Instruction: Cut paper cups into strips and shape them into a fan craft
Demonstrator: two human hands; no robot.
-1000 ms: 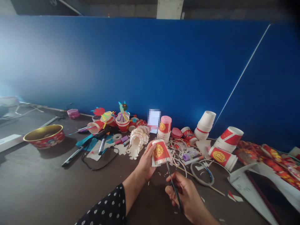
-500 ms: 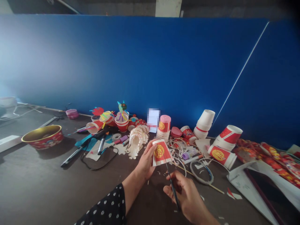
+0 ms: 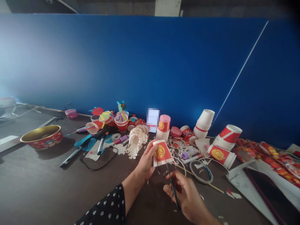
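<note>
My left hand (image 3: 145, 162) grips a red and white paper cup (image 3: 161, 152) with a gold emblem, held above the dark table (image 3: 47, 187). My right hand (image 3: 185, 195) is closed around the handles of black scissors (image 3: 171, 182). The blades point up and touch the lower rim of the cup. Small paper shreds lie on the table under the cup. A dotted black sleeve covers my left forearm.
Against the blue wall lie more red paper cups (image 3: 221, 154), white cups (image 3: 205, 122), decorated cups (image 3: 122, 120), a cut white paper piece (image 3: 137, 139), markers (image 3: 101, 145), a tape roll (image 3: 116, 136) and paper rings (image 3: 201, 172). A gold bowl (image 3: 41, 136) stands at the left; white card (image 3: 255, 187) lies at the right.
The cup has shifted slightly in my left hand, and the scissors and my right hand have edged up toward it. The view has tilted a little.
</note>
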